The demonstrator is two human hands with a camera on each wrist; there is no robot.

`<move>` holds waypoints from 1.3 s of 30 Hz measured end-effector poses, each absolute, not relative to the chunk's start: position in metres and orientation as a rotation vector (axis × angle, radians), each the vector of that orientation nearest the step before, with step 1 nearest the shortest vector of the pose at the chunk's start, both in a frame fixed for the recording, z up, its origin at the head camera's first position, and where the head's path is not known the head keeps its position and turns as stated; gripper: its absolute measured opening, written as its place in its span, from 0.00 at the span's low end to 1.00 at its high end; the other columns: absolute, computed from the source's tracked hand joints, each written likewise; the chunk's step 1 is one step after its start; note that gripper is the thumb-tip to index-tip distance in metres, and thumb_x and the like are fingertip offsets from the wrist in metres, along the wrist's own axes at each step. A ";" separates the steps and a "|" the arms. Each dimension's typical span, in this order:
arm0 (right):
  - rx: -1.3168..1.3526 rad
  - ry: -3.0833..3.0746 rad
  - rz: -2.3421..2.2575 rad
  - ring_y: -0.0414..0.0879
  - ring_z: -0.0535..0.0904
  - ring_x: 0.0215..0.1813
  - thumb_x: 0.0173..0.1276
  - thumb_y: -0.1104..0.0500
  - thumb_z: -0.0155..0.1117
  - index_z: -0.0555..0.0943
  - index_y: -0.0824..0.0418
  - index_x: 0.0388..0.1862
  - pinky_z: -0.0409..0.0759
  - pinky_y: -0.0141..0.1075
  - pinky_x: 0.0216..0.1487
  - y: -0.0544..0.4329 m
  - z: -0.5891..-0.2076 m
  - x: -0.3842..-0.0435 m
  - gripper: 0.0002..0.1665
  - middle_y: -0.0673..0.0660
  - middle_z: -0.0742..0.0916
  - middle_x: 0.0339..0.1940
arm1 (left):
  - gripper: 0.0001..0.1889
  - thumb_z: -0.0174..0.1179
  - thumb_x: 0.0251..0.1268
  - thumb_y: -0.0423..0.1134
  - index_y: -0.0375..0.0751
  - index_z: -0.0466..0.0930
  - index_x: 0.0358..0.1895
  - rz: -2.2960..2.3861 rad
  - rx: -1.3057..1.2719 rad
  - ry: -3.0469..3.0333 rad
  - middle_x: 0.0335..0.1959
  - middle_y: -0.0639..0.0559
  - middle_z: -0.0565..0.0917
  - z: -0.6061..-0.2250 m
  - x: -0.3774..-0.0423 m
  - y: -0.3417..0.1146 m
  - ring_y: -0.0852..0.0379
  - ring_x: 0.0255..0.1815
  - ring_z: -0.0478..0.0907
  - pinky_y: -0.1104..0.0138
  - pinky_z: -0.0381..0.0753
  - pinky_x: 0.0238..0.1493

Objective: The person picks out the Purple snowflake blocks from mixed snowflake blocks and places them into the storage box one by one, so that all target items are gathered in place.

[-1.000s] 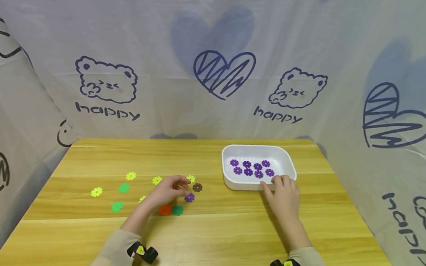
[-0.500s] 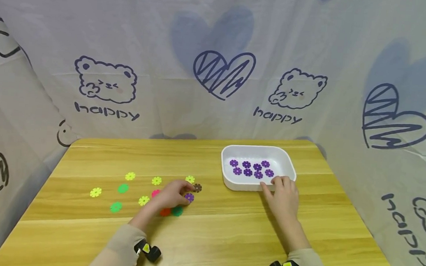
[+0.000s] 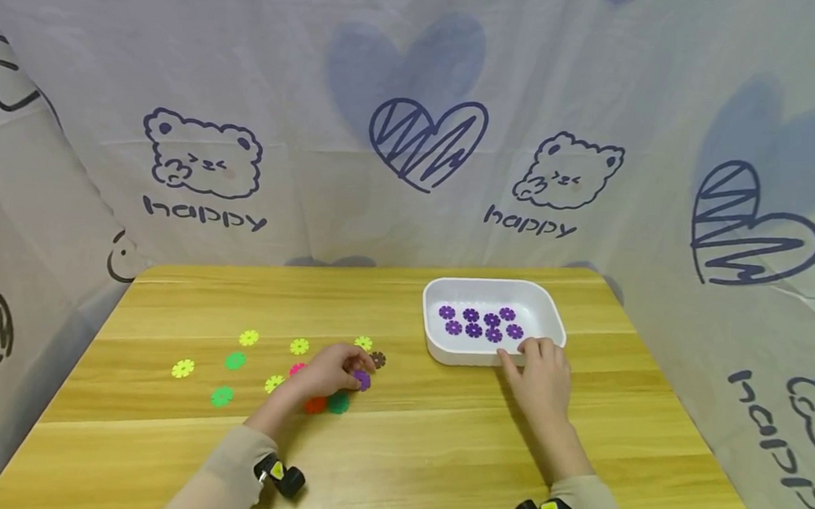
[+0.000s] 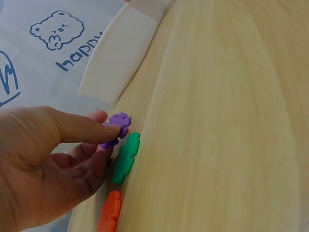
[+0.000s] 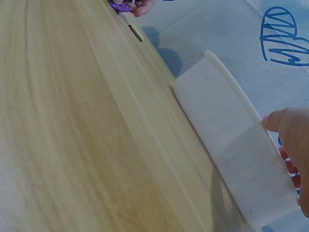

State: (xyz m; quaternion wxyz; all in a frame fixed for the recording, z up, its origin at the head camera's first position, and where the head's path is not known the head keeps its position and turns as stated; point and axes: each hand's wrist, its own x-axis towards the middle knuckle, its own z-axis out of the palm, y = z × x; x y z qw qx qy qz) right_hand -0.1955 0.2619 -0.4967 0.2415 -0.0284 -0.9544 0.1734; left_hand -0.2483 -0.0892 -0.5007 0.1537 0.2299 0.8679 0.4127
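My left hand (image 3: 331, 371) pinches a purple flower-shaped disc (image 4: 124, 121) between thumb and fingers. In the left wrist view the disc stands tilted, its edge partly covered by the thumb. Close beside it lie a teal-green disc (image 4: 127, 157) and an orange-red disc (image 4: 110, 212). With the thumb at the outer side and fingers over the rim, my right hand (image 3: 544, 382) grips the near right edge of a white plastic tray (image 5: 212, 130). Several purple discs (image 3: 470, 315) lie inside the tray, spread in two rough rows.
On the wooden table (image 3: 392, 474) left of the tray lie several yellow discs (image 3: 183, 369), bright green discs (image 3: 222, 396), a pink disc (image 3: 297, 369) partly behind the left hand, and a dark brown disc (image 3: 378, 360). A printed cloth (image 3: 313, 185) hangs behind the table.
My left hand has moved slightly right and down to the purple disc, and its fingers have closed on it. The right hand stays at the tray's rim.
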 end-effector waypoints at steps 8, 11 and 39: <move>-0.071 -2.593 0.475 0.59 0.73 0.44 0.65 0.45 0.65 0.76 0.65 0.37 0.72 0.52 0.49 0.262 -0.499 -0.195 0.23 0.63 0.78 0.39 | 0.08 0.64 0.58 0.28 0.44 0.84 0.38 1.223 0.580 2.462 0.37 0.51 0.83 -0.499 -0.247 -0.092 0.56 0.39 0.78 0.66 0.80 0.44; -0.075 -2.593 0.481 0.59 0.73 0.44 0.65 0.45 0.66 0.76 0.65 0.37 0.73 0.52 0.49 0.263 -0.499 -0.195 0.23 0.63 0.78 0.39 | 0.06 0.62 0.61 0.28 0.42 0.85 0.38 1.284 0.562 2.389 0.37 0.49 0.85 -0.497 -0.248 -0.092 0.57 0.39 0.80 0.67 0.81 0.42; -0.062 -2.580 0.440 0.59 0.74 0.45 0.65 0.43 0.64 0.76 0.65 0.38 0.73 0.52 0.51 0.263 -0.500 -0.197 0.24 0.63 0.79 0.39 | 0.12 0.62 0.65 0.35 0.44 0.85 0.51 1.511 0.594 2.247 0.48 0.47 0.87 -0.443 -0.284 -0.034 0.57 0.47 0.83 0.58 0.82 0.56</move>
